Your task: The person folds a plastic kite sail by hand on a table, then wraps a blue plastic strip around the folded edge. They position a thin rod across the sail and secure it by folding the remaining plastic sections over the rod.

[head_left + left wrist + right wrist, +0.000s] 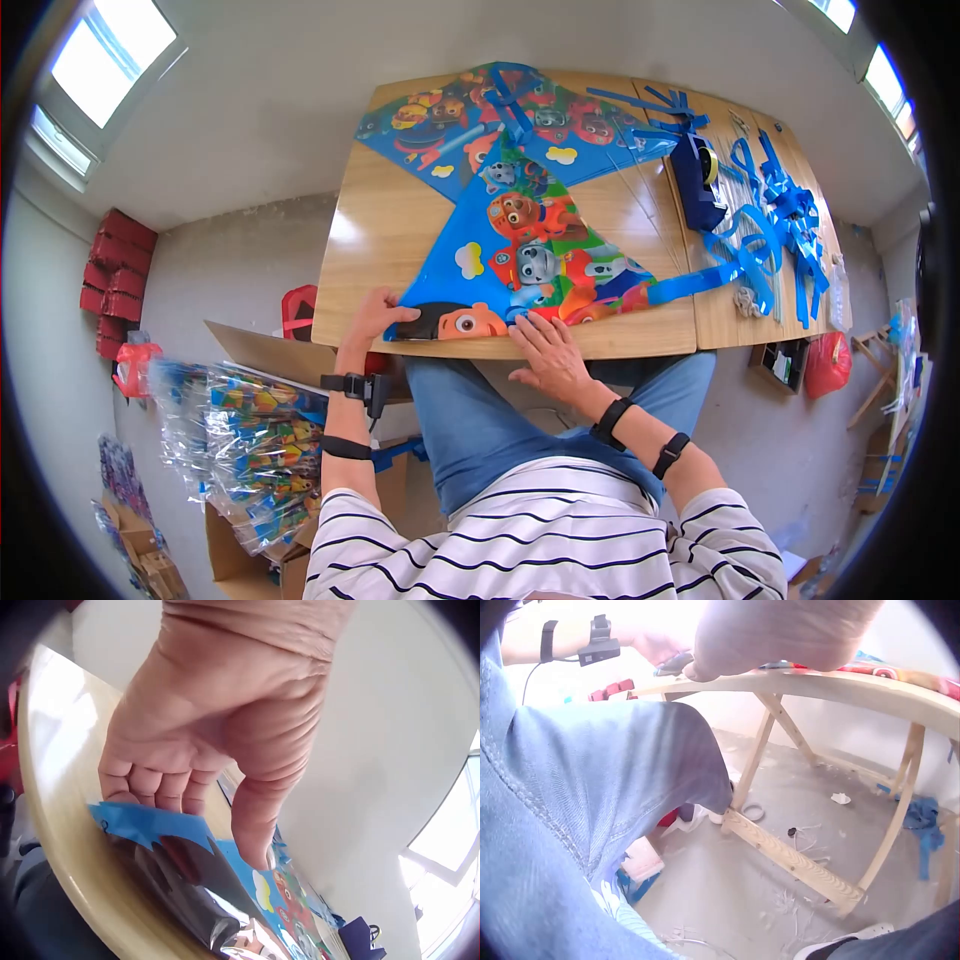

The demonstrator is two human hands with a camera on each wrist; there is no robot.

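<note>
A printed plastic kite sheet (470,225) with cartoon figures lies on the wooden table, one corner at the front edge. The left hand (376,316) is at that sheet's left front corner; in the left wrist view the left hand (217,727) has its fingers under the blue corner (154,819) and its thumb above the sheet. The right hand (550,355) rests on the sheet's front edge with fingers spread. In the right wrist view the right hand (780,637) is at the table edge, its fingertips hidden.
A second printed sheet (420,125) lies at the back of the table (375,240). On the right are a dark blue tape dispenser (695,182), blue ribbons (795,215) and thin rods (645,200). Wrapped packages (240,440) stand at the lower left beside a cardboard box (235,540).
</note>
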